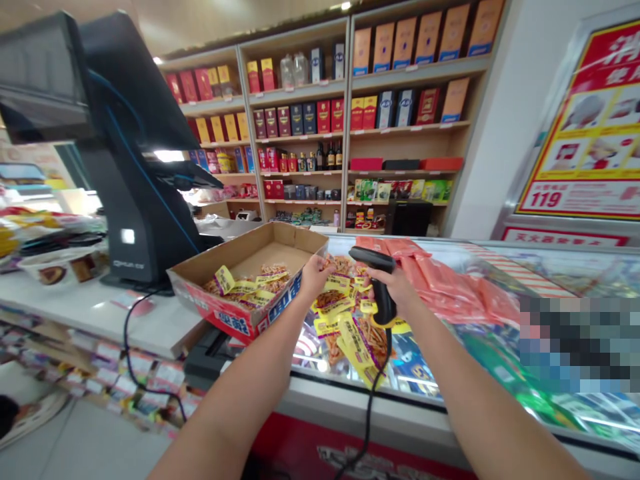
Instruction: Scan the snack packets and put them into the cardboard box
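Observation:
In the head view my right hand (399,288) is wrapped round the grip of a black barcode scanner (384,300), its head tilted toward the left over a pile of snack packets (356,337). The packets are yellow and clear, with brown sticks inside. My left hand (314,279) is closed, its fingertips pinching the edge of a snack packet (338,266) at the back of the pile. Just left of that hand stands an open cardboard box (235,317) with more of the same packets in it. The scanner's cable hangs down over the counter's front edge.
A black point-of-sale terminal (133,167) rises at the left, with a cable draped below it. Pink-red packages (445,283) lie on the glass counter (450,390) to the right. Shelves of boxed bottles (300,120) line the back wall.

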`<state>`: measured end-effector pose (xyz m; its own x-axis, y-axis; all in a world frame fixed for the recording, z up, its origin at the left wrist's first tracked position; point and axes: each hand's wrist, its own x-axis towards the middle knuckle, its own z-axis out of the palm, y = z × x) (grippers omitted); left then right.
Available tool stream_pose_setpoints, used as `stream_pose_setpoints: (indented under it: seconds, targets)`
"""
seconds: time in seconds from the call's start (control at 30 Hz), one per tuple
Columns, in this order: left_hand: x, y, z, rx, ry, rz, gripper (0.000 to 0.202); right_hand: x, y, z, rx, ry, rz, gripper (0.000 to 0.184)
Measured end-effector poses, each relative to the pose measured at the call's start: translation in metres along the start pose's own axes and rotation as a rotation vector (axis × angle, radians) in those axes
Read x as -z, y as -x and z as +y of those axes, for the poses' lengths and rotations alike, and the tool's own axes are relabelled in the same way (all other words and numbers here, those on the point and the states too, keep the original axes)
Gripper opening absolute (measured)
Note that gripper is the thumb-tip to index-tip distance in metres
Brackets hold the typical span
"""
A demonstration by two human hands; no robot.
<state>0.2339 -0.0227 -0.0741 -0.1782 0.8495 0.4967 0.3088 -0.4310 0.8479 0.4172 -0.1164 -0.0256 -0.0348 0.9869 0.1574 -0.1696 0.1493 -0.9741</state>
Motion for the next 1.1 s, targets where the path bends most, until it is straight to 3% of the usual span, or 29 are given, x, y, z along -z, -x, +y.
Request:
stream_pose_setpoints:
  seconds: [0.23,0.53,1.1]
  targets:
    - [-0.004,0.01,0.011,-0.079,0.041,0.022,0.02,-0.004,0.002,0.008,0.009,0.068,-0.083,0.028]
    - [-0.002,0.014,0.02,-0.063,0.01,0.073,0.023,-0.002,0.003,0.009,0.011,0.14,-0.115,0.026]
    - [-0.003,0.014,0.02,-0.051,0.034,0.05,0.023,-0.002,0.0,0.011,0.023,0.082,-0.106,0.03]
